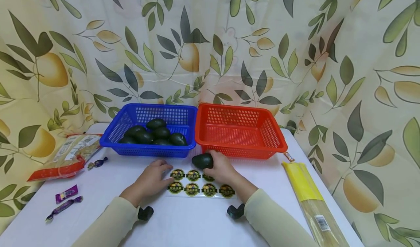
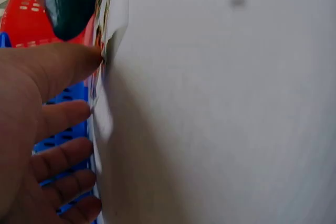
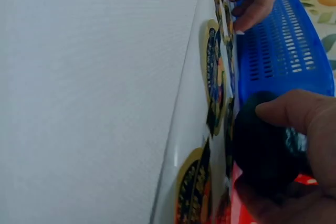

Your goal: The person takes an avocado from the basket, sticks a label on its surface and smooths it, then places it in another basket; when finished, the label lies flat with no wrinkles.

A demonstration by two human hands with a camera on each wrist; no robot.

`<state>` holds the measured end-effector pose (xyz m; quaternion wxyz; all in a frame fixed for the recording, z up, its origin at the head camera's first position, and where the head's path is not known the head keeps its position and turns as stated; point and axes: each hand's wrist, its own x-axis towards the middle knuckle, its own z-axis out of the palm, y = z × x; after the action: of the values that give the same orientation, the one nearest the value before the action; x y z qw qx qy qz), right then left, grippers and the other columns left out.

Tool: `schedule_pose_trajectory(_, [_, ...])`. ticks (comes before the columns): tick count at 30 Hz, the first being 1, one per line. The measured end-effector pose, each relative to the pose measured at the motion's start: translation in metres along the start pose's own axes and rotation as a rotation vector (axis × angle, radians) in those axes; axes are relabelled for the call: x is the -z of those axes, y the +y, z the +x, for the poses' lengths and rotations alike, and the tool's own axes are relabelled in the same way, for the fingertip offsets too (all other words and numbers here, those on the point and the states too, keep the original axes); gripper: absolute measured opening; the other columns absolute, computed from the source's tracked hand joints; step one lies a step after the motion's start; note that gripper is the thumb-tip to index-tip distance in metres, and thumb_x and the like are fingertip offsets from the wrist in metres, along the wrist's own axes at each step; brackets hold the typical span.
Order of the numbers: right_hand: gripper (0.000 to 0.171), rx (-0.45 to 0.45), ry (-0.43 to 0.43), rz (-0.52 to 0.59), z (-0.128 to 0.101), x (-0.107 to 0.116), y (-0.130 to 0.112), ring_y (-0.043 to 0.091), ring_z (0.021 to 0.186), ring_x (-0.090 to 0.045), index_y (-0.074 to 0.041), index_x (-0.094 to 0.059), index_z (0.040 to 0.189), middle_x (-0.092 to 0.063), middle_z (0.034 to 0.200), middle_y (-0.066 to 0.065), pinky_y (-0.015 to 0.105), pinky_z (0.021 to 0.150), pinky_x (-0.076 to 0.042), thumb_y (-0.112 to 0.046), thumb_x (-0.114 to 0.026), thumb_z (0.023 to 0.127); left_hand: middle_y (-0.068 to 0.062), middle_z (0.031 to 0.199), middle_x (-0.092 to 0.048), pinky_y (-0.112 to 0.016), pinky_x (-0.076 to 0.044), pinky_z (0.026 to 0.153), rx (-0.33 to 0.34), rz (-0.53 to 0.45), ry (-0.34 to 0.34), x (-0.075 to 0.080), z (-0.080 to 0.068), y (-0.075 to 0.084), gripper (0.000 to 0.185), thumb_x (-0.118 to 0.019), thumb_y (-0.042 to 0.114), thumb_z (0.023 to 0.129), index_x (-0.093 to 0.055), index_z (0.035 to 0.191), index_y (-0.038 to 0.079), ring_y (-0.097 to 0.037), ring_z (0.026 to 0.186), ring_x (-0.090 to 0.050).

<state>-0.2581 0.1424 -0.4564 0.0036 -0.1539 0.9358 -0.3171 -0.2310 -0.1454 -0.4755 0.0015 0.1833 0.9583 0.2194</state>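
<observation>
My right hand curls its grip round the dark green oval avocado at the table's middle, above the clear sticker sheet pinned by my flat, spread left hand; lifting that hand could let the sheet slide.

Nothing here can actually be read. The round stickers on the clear sheet carry a dark band of lettering across a gold and black design, but it is too small and blurred to make out. The bag at the left has print and a code patch, illegible. The long yellow packet on the right shows a barcode label, its digits unreadable.
</observation>
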Motion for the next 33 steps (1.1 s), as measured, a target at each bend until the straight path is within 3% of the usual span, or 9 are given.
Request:
schedule_pose_trajectory(8, [0.072, -0.001, 0.024, -0.128, -0.012, 0.009, -0.007, 0.033, 0.122, -0.061, -0.009, -0.051, 0.147, -0.058, 0.136, 0.017, 0.054, 0.106, -0.052, -0.027, -0.084, 0.086, -0.016, 0.138, -0.058, -0.058, -0.041, 0.113, -0.067, 0.045, -0.040, 0.004, 0.002, -0.009, 0.051, -0.074, 0.036, 0.095, -0.067, 0.137, 0.010, -0.037, 0.131, -0.052])
schedule_pose_trajectory(11, [0.072, 0.047, 0.058, -0.194, -0.021, 0.012, -0.017, 0.031, 0.122, -0.059, -0.009, -0.051, 0.147, -0.057, 0.137, 0.014, 0.051, 0.103, -0.054, -0.027, -0.084, 0.085, -0.015, 0.138, -0.057, -0.059, -0.040, 0.113, -0.057, 0.067, -0.053, 0.006, 0.001, -0.010, 0.053, -0.074, 0.039, 0.095, -0.066, 0.139, 0.012, -0.036, 0.131, -0.051])
schedule_pose_trajectory(15, [0.059, 0.166, 0.105, -0.242, -0.029, 0.010, -0.038, 0.028, 0.120, -0.055, -0.010, -0.057, 0.141, -0.058, 0.133, 0.010, 0.046, 0.098, -0.056, -0.025, -0.079, 0.088, -0.014, 0.137, -0.057, -0.060, -0.042, 0.110, -0.042, 0.090, -0.060, 0.008, -0.002, -0.010, 0.053, -0.074, 0.041, 0.094, -0.066, 0.139, 0.013, -0.035, 0.128, -0.051])
schedule_pose_trajectory(17, [0.051, 0.237, 0.064, -0.237, -0.027, 0.005, -0.049, 0.025, 0.118, -0.056, -0.010, -0.061, 0.137, -0.061, 0.129, 0.008, 0.043, 0.098, -0.056, -0.025, -0.077, 0.091, -0.013, 0.135, -0.057, -0.059, -0.043, 0.108, -0.041, 0.102, -0.055, 0.008, -0.003, -0.008, 0.053, -0.074, 0.042, 0.094, -0.067, 0.138, 0.014, -0.035, 0.126, -0.052])
schedule_pose_trajectory(20, [0.041, 0.316, -0.072, -0.221, -0.019, -0.008, -0.061, 0.023, 0.112, -0.062, -0.009, -0.067, 0.131, -0.065, 0.122, 0.008, 0.040, 0.097, -0.056, -0.025, -0.073, 0.094, -0.011, 0.133, -0.058, -0.058, -0.045, 0.106, -0.042, 0.118, -0.046, 0.006, -0.004, -0.004, 0.052, -0.074, 0.044, 0.094, -0.068, 0.138, 0.014, -0.034, 0.122, -0.054])
schedule_pose_trajectory(25, [0.038, 0.302, -0.231, -0.311, 0.005, -0.034, -0.065, 0.020, 0.115, -0.065, -0.012, -0.071, 0.130, -0.069, 0.125, 0.005, 0.035, 0.101, -0.054, -0.025, -0.074, 0.094, -0.012, 0.132, -0.058, -0.057, -0.048, 0.100, -0.058, 0.114, -0.045, 0.005, -0.009, 0.003, 0.052, -0.075, 0.044, 0.094, -0.069, 0.136, 0.014, -0.033, 0.120, -0.053])
schedule_pose_trajectory(33, [0.040, 0.313, -0.350, -0.318, 0.029, -0.046, -0.066, 0.016, 0.122, -0.060, -0.023, -0.071, 0.133, -0.070, 0.130, -0.001, 0.033, 0.109, -0.048, -0.026, -0.075, 0.093, -0.011, 0.130, -0.058, -0.054, -0.048, 0.099, -0.032, 0.133, -0.043, 0.009, -0.012, 0.006, 0.053, -0.076, 0.045, 0.093, -0.069, 0.137, 0.015, -0.032, 0.118, -0.053])
